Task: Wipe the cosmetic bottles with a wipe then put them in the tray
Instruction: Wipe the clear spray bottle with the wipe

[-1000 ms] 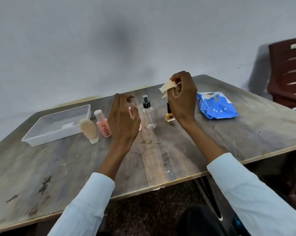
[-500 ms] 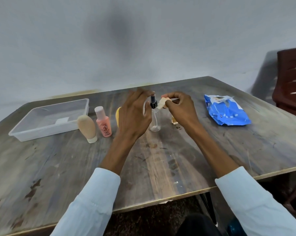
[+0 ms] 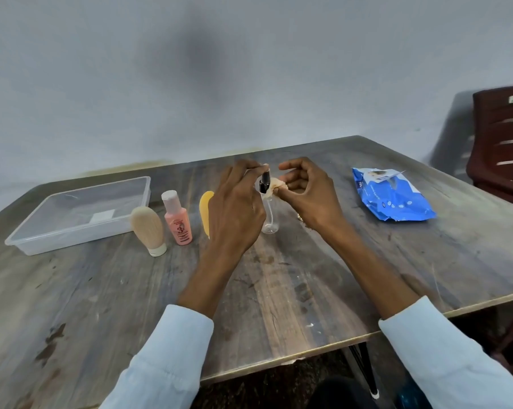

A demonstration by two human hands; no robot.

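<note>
Now the left hand [image 3: 237, 214] is curled around the clear spray bottle [image 3: 269, 219], which stands upright on the bench [image 3: 279, 290]; its fingertips [image 3: 262, 166] reach the black spray head [image 3: 264, 182], though how firmly it grips I cannot tell. The right hand [image 3: 311, 196] has its thumb and fingers pinched shut on a small crumpled wipe [image 3: 274, 185], and that wipe is pressed against the bottle just below the black top.

To the left of the left hand stand three more bottles in a row: a yellow one [image 3: 205, 212], partly hidden by the hand, a pink one [image 3: 177, 222] with a pale cap, and a beige one [image 3: 149, 230] resting on its white cap. Beyond them, further left, lies the clear plastic tray [image 3: 72, 240], with none of the bottles in it. A small object shows just under the right hand, too hidden to identify.

Well to the right lies a blue pack of wipes [image 3: 392, 199]. A dark red chair [image 3: 503, 143] stands past the bench's far right corner.
</note>
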